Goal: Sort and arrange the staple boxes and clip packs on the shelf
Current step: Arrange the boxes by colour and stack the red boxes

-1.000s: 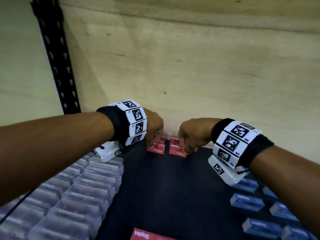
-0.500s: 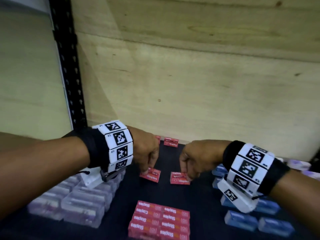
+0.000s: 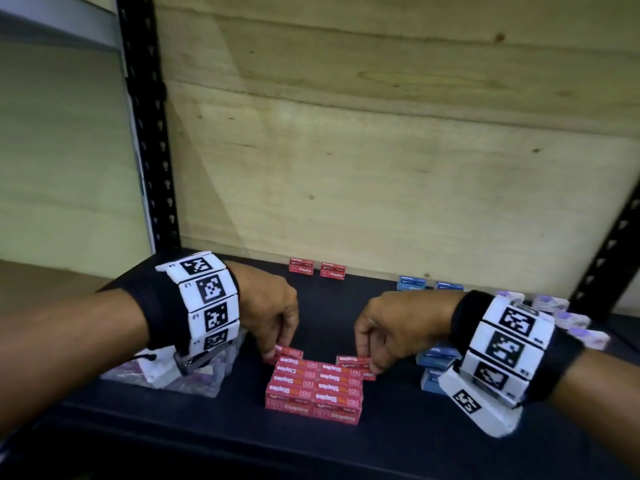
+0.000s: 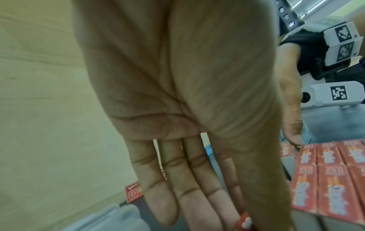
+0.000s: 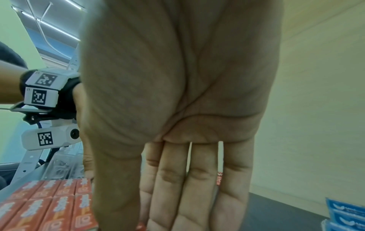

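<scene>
Pinching one red staple box in each hand at the far edge of the red block (image 3: 313,388) on the shelf (image 3: 381,441). Left hand (image 3: 268,315) coming down with fingers (image 3: 273,348) curled over the left box (image 3: 289,353), thumb and forefinger clamped on its ends; right hand (image 3: 391,329) doing the same to the right box (image 3: 353,360), fingertips together on its near end. Lying with long axes left to right, both boxes, matching the rows already packed in the block, printed tops facing up. Sitting just behind the block's back row, touching or nearly touching it; not clear from the head view whether either box is already resting flat. Showing mostly palm in both wrist views, with only a red corner (image 4: 245,222) peeping at the left fingertips and a sliver (image 5: 141,226) at the right ones.

Judging the coming move as a short slide toward the body, each box to butt square against the row in front: left box nearer the left column, right box nearer the right, so no crossing needed. Waiting at the back wall, two more red boxes (image 3: 317,268), well apart from the hands. Lying off to the right, blue boxes (image 3: 436,358); off to the left, clear clip packs (image 3: 207,382).
</scene>
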The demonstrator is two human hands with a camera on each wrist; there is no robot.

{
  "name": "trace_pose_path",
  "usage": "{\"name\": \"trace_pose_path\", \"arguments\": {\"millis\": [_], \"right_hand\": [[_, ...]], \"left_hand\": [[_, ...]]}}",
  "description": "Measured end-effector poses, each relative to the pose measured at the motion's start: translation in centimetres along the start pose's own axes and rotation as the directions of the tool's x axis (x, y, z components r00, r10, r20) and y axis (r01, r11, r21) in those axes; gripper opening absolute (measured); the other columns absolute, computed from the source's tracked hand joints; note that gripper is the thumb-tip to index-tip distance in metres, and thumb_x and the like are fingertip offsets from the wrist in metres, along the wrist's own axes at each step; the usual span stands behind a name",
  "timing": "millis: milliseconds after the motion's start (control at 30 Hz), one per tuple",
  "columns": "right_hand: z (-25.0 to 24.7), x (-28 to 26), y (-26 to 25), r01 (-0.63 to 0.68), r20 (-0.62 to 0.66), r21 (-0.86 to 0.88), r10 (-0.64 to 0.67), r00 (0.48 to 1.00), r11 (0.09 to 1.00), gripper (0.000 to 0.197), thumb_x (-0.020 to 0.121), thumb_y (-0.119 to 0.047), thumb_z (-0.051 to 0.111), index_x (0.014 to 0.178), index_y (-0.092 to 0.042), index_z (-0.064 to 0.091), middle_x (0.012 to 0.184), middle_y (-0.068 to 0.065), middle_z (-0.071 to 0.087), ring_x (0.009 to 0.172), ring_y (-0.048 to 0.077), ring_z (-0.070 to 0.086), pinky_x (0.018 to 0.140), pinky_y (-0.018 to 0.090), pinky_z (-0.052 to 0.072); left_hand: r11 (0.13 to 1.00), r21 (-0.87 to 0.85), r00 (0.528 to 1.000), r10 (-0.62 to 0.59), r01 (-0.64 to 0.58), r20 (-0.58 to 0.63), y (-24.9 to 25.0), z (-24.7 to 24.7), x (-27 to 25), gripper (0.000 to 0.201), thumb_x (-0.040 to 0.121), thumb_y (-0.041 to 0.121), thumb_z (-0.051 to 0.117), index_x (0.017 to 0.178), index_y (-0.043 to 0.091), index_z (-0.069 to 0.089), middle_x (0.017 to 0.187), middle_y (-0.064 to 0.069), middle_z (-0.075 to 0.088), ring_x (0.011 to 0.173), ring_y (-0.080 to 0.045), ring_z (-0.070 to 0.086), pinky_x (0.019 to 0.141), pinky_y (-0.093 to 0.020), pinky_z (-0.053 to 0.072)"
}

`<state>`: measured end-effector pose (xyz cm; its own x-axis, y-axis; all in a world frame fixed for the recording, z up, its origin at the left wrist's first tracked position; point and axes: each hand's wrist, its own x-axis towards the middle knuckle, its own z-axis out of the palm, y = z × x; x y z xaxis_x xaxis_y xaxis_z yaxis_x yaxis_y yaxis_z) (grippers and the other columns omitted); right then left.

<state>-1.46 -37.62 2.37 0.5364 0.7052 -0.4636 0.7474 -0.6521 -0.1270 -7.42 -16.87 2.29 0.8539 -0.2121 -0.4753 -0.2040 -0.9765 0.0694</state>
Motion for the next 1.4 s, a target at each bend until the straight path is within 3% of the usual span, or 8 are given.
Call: {"name": "trace_pose_path", "arguments": {"millis": [100, 200, 300, 467, 867, 1033, 1267, 1400], "right_hand": [[0.1, -0.4, 0.0, 0.006, 0.018, 0.014, -0.006, 1.0, 1.0, 0.023, 0.086, -0.019, 0.073, 0.107, -0.026, 0.07, 0.097, -0.012, 0.076, 0.091, 0.002, 0.068, 0.077, 0.017, 0.05], [0.0, -0.8, 0.2, 0.01, 0.053, 0.021, -0.012, 0.999, 1.0, 0.034, 0.086, -0.014, 0.074, 0.117, -0.028, 0.067, 0.109, -0.01, 0.073, 0.096, 0.005, 0.065, 0.083, 0.019, 0.05], [0.1, -0.8, 0.3, 0.017, 0.056, -0.006, -0.016, 0.998, 1.0, 0.038, 0.088, -0.014, 0.072, 0.121, -0.032, 0.065, 0.114, -0.011, 0.068, 0.097, 0.004, 0.06, 0.087, 0.023, 0.05], [0.4, -0.4, 0.3, 0.05, 0.041, -0.002, -0.05, 0.998, 0.999, 0.031, 0.09, -0.018, 0.07, 0.117, -0.033, 0.067, 0.105, -0.016, 0.065, 0.096, 0.002, 0.059, 0.083, 0.021, 0.047], [0.4, 0.6, -0.4, 0.108, 0.058, -0.041, -0.105, 0.993, 0.993, 0.028, 0.093, -0.026, 0.066, 0.119, -0.037, 0.065, 0.107, -0.021, 0.06, 0.103, 0.002, 0.054, 0.088, 0.026, 0.044], [0.4, 0.9, -0.6, 0.113, 0.063, -0.061, -0.109, 0.992, 0.992, 0.028, 0.093, -0.027, 0.067, 0.118, -0.039, 0.065, 0.116, -0.017, 0.064, 0.109, 0.006, 0.057, 0.096, 0.032, 0.047], [0.2, 1.0, -0.7, 0.109, 0.074, -0.076, -0.104, 0.992, 0.991, 0.033, 0.092, -0.024, 0.068, 0.121, -0.038, 0.064, 0.107, -0.021, 0.059, 0.104, 0.003, 0.054, 0.095, 0.03, 0.045], [-0.2, 1.4, -0.4, 0.084, 0.075, -0.084, -0.077, 0.994, 0.993, 0.038, 0.09, -0.024, 0.069, 0.124, -0.039, 0.062, 0.122, -0.011, 0.063, 0.112, 0.009, 0.058, 0.099, 0.032, 0.047]], "left_hand": [[1.0, 0.009, 0.998, 0.005, -0.005, 0.055, -0.1, 0.0, -0.5, 0.028, 0.082, 0.02, 0.077, 0.108, 0.029, 0.071, 0.09, 0.016, 0.072, 0.076, 0.008, 0.06, 0.077, -0.017, 0.049], [0.996, 0.084, 0.997, 0.0, -0.007, 0.079, -0.3, -0.1, -0.7, 0.044, 0.083, 0.012, 0.074, 0.119, 0.034, 0.064, 0.113, 0.012, 0.064, 0.098, -0.006, 0.06, 0.078, -0.02, 0.049], [0.994, 0.105, 0.996, 0.02, -0.029, 0.081, -0.2, 0.0, -0.7, 0.047, 0.085, 0.008, 0.07, 0.121, 0.038, 0.062, 0.107, 0.019, 0.055, 0.098, -0.006, 0.056, 0.08, -0.022, 0.048], [0.991, 0.123, 0.994, 0.043, -0.055, 0.096, 0.1, 0.2, -0.5, 0.044, 0.087, 0.014, 0.07, 0.124, 0.036, 0.06, 0.123, 0.015, 0.058, 0.11, -0.008, 0.055, 0.092, -0.029, 0.046], [0.993, 0.103, 0.992, 0.048, -0.06, 0.116, 0.7, 0.0, -0.4, 0.042, 0.092, 0.022, 0.065, 0.129, 0.04, 0.054, 0.128, 0.014, 0.056, 0.084, 0.002, 0.05, 0.072, -0.017, 0.039], [0.989, 0.127, 0.991, 0.056, -0.071, 0.121, 1.1, 0.0, -0.4, 0.042, 0.093, 0.024, 0.064, 0.129, 0.042, 0.053, 0.129, 0.013, 0.055, 0.103, -0.005, 0.049, 0.094, -0.033, 0.043], [0.989, 0.132, 0.991, 0.053, -0.068, 0.119, 1.1, 0.0, -0.3, 0.046, 0.092, 0.02, 0.066, 0.13, 0.041, 0.053, 0.131, 0.013, 0.053, 0.11, -0.008, 0.053, 0.097, -0.035, 0.045], [0.992, 0.111, 0.995, 0.057, -0.066, 0.086, 0.7, -0.2, 0.1, 0.047, 0.09, 0.015, 0.066, 0.128, 0.042, 0.055, 0.128, 0.014, 0.055, 0.102, -0.005, 0.052, 0.097, -0.034, 0.047]]}}
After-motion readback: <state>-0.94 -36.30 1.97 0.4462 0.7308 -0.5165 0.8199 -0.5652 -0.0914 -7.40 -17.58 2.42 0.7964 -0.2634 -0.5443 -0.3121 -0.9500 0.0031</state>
